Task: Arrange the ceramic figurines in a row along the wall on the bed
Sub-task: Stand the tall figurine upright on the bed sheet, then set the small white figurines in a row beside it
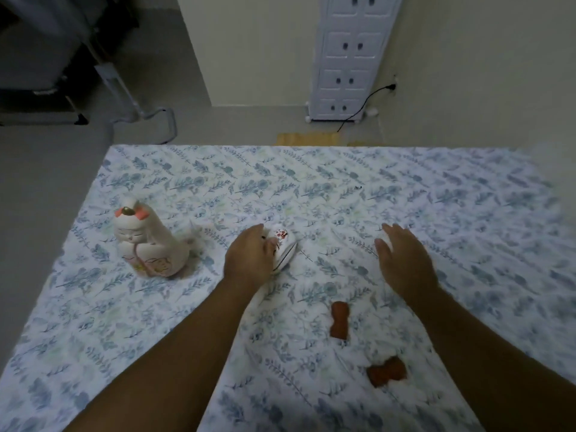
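Two hands over leaf-print bedsheet [436, 194] — left hand [249, 260] clasps smooth white figurine [285, 249].

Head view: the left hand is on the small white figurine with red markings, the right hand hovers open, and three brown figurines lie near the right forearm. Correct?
Not quite. The head view shows two brown figurines near the right forearm, not three. The rest holds: the left hand is on the small white figurine with red markings, and the right hand hovers open.
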### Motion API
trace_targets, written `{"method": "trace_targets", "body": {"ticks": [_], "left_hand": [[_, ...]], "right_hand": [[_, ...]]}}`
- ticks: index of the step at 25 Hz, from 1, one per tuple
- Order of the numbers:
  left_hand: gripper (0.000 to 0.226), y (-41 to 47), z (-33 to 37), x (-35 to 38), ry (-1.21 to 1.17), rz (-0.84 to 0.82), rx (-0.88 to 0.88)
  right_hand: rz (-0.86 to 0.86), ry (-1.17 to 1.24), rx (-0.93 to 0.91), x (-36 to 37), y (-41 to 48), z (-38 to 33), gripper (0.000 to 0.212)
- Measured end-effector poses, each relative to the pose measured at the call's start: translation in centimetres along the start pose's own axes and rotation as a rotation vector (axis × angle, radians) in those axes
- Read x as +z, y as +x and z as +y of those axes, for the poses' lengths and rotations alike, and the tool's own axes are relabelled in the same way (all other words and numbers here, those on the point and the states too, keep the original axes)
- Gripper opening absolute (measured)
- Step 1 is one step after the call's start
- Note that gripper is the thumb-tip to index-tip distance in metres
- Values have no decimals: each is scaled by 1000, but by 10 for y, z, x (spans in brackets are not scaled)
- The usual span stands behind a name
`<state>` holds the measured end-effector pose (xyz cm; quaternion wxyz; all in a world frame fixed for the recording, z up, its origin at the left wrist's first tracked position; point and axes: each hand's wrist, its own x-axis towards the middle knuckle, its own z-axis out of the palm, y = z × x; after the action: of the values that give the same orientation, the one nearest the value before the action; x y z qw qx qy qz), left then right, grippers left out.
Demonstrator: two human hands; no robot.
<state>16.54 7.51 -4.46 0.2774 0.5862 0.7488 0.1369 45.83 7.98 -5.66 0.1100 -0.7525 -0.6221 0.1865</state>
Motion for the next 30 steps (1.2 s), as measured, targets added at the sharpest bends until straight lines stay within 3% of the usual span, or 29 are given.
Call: {"method": "trace_targets", "body": {"ticks": [3,6,8,11,17,24,30], "left_hand": [[50,14,6,3,-22,-118,-101],[77,14,17,5,-35,-225,-142],[83,15,24,2,-17,-245,-127],[82,14,32,-3,-11,-265,-87],[60,-3,9,-12,278,-99,169],[47,-4,-31,-30,503,66,222],[49,-1,-32,-25,486,66,230]], "right_hand": [[-80,185,161,1,24,29,53],[-162,278,186,13,28,34,51],[-123,285,170,17,25,29,48],[-55,275,61,16,16,15,46],[-197,415,-87,30,-12,-50,58],[-253,474,-164,57,-17,-104,43],[-251,376,-264,66,-24,-104,37]]}}
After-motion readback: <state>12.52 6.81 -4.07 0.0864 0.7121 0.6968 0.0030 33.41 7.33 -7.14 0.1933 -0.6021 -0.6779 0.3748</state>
